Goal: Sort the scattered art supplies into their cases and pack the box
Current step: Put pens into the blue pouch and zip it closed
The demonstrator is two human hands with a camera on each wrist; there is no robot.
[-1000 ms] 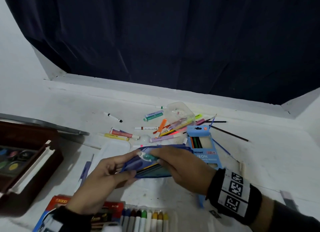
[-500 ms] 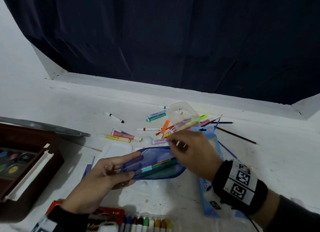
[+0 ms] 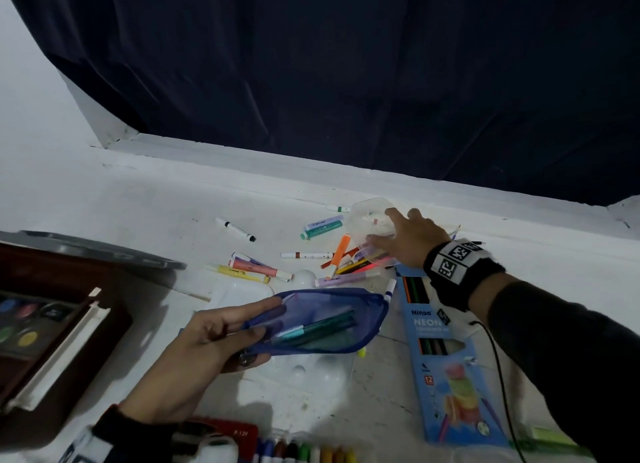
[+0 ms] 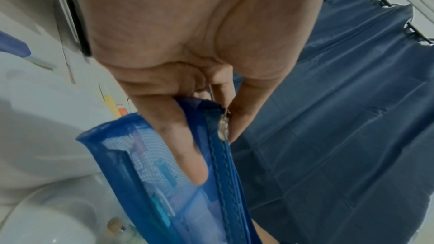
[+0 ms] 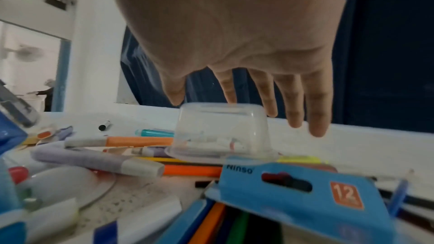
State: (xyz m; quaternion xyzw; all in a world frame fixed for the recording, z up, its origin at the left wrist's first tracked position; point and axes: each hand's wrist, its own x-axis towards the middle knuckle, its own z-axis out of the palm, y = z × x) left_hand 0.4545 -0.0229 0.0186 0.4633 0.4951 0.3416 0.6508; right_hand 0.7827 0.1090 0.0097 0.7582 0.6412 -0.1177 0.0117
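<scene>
Art supplies: most lie scattered on the white counter [image 3: 104, 199]; sorting is judged early to midway.
Blue mesh pouch [image 3: 322, 320]: held just above the counter, mouth unzipped, a few teal and green pens visible inside.
Left hand [image 3: 207, 341]: grip closed on the pouch's zipper end, thumb on one side and fingers on the other, holding the mouth apart; the wrist view shows a finger inside the opening beside the metal zip pull [image 4: 223, 127].
Right hand [image 3: 408, 237]: grip released, fingers spread and holding nothing, reaching over the clear plastic tub [image 3: 372, 220].
Clear plastic tub: upside down on the pile of markers; the right wrist view shows fingertips just above its base, contact cannot be told.
Loose markers: orange marker [image 3: 341, 249], purple highlighter [image 3: 346, 279], yellow marker [image 3: 239, 272], pink marker [image 3: 259, 268], teal marker [image 3: 322, 227], black-tipped white marker [image 3: 235, 229], all unpacked.
Neon pencil box [image 3: 446, 358]: flat on the counter at the right, pencils visible in its window; loose pencils lie beyond it.
Crayon set [image 3: 304, 452]: near edge, in its tray.
Wooden paint box [image 3: 52, 324]: open at the left, colour pans visible; nothing sorted is packed in it yet.
Remaining, as judged: gather the loose markers and pencils, zip the pouch, load the box.
</scene>
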